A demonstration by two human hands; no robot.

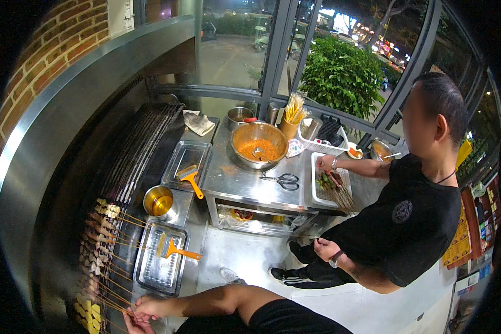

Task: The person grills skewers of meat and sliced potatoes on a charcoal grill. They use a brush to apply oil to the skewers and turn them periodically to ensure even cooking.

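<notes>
At the lower left, my right hand [148, 307] pinches the ends of several bamboo skewers [113, 301] that reach out over the grill. Just below it, my left hand [138, 324] has its fingers at the same stick ends, partly cut off by the picture's lower edge. Yellow slices [87, 313], perhaps potato, lie on skewers at the near end of the grill. Farther along are skewers of pale pieces [94, 263] and brownish meat [100, 229], blurred by haze. Pale yellow chunks [107, 208] form the farthest row. Bare grill bars [140, 154] run beyond them.
Beside the grill are a metal tray [179, 277] with an orange-handled brush [179, 251], an oil pot [158, 202] and a second tray [171, 163]. A steel table [234, 183] bears a seasoning bowl [259, 142] and scissors [284, 180]. A co-worker [401, 217] reaches into a white basket [317, 194].
</notes>
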